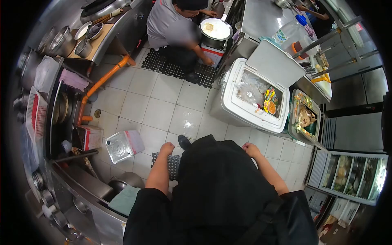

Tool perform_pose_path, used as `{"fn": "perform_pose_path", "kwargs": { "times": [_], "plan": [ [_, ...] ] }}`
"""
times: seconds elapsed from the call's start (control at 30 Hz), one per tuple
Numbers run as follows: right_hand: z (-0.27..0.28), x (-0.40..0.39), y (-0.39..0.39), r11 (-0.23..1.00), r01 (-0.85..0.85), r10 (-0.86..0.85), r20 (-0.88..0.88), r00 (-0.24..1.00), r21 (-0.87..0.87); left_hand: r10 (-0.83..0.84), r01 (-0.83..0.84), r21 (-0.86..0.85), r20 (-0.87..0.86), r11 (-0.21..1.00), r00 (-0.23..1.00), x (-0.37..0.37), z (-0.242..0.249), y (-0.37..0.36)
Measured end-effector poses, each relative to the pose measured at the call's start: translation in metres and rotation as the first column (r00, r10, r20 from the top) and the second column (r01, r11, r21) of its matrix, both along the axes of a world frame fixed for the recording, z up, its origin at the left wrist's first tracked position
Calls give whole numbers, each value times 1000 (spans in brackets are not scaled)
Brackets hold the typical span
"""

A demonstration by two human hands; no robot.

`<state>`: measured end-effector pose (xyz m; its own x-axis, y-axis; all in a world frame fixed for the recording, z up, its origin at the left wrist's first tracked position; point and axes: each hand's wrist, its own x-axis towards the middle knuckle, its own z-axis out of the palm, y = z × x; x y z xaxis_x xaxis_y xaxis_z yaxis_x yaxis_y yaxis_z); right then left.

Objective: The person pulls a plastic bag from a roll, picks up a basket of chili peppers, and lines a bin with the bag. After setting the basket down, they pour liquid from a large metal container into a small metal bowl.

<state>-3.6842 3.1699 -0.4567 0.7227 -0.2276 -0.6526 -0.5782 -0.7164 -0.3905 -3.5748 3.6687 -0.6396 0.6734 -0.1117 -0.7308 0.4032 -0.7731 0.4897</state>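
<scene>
My left hand (166, 149) hangs over the tiled floor with its fingers curled in. Nothing shows in it. Beside it are a black shoe (184, 142) and a perforated black mat (173, 166). My right hand (250, 149) is at the other side of my black apron (222, 175), fingers bent toward the cloth; no held thing can be seen. Closest to that hand stands a large white bin (228, 107), its lid (274, 61) raised, with plastic bags and wrappers inside. Left of my left hand, a square metal can (118, 148) lies on the tiles.
A co-worker (167, 28) crouches ahead by a wide pot of white contents (216, 29). An orange pipe (98, 85) runs along the left counter. A second bin (295, 130) holds food scraps. An open glass-doored fridge (351, 173) is at right.
</scene>
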Motion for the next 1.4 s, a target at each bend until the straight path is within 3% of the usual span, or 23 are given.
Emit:
{"fn": "perform_pose_path", "kwargs": {
  "times": [0.1, 0.13, 0.23, 0.27, 0.37, 0.43, 0.5, 0.57, 0.6, 0.67, 0.77, 0.83, 0.87, 0.9, 0.97, 1.0, 1.03, 1.1, 1.2, 1.27, 1.37, 1.4],
  "plan": [
    [-11, -3, -17, 995, 48, -46, -31, 998, 83, -42, 45, 54, -62, 998, 997, -23, -11, -1],
    [-17, -7, -24, 990, 74, -67, -63, 996, 121, -10, 14, 53, -82, 998, 997, -32, 5, -8],
    [-25, -26, -37, 979, 135, -117, -123, 986, 154, 23, -14, 93, -91, 996, 996, -61, -8, -22],
    [-23, -32, -40, 971, 195, -167, -198, 966, 135, 26, -10, 84, -189, 996, 982, -64, 9, -31],
    [-41, -57, -51, 983, 137, -104, -246, 964, 120, 5, 3, 83, -97, 997, 995, -85, 22, -49],
    [-46, -67, -53, 995, -49, 66, -222, 973, 83, 77, -72, 73, -69, 995, 995, -92, 33, -59],
    [-59, -62, -52, 978, -128, 166, -242, 956, 165, 56, -59, 84, 34, 995, 998, -96, 56, -66],
    [-153, -72, -77, 955, -45, 115, -228, 967, 292, 151, -151, -5, -2, 988, 988, -99, 85, -68],
    [-193, -69, -89, 941, -127, 204, -230, 952, 313, 193, -193, -4, 58, 981, 980, -110, 86, -67],
    [-235, -22, -81, 745, -646, 654, 7, 756, 166, 303, -306, -1, 138, 952, 943, -124, 81, -52],
    [-125, 78, 18, 712, -694, 698, 3, 717, 110, 455, -466, 17, 184, 885, 871, -144, 74, -13],
    [-46, 128, 110, 745, -645, 662, -71, 746, 172, 445, -445, 5, -51, 896, 894, -154, 62, 25],
    [-26, 146, 144, 793, -564, 600, -138, 788, 229, 538, -536, 62, -24, 842, 843, -164, 40, 38],
    [-30, 164, 166, 767, -601, 635, -129, 762, 225, 575, -573, 58, -14, 817, 818, -164, 47, 54],
    [-43, 200, 218, 845, -434, 512, -242, 824, 311, 688, -688, 20, -3, 726, 726, -176, 55, 87],
    [-44, 214, 245, 817, -483, 560, -238, 793, 314, 731, -746, 35, 173, 665, 660, -183, 44, 99],
    [-37, 226, 275, 778, -540, 618, -240, 749, 320, 764, -780, 36, 178, 624, 620, -186, 59, 113],
    [-24, 248, 332, 710, -625, 700, -232, 675, 326, 926, -924, -59, 28, 378, 377, -181, 106, 142],
    [-13, 276, 420, 507, -799, 862, -201, 466, 322, 980, -967, -168, 91, 191, 177, -199, 68, 163],
    [-15, 295, 480, 222, -941, 974, -105, 201, 255, 992, -971, -223, 107, 89, 67, -211, 58, 168],
    [-22, 311, 574, 70, -949, 997, -64, 53, 307, 983, -961, -210, -80, -178, -164, -216, 54, 161],
    [-26, 315, 603, 8, -947, 999, -41, -5, 322, 977, -957, -200, -76, -210, -198, -220, 38, 155]
  ]
}}
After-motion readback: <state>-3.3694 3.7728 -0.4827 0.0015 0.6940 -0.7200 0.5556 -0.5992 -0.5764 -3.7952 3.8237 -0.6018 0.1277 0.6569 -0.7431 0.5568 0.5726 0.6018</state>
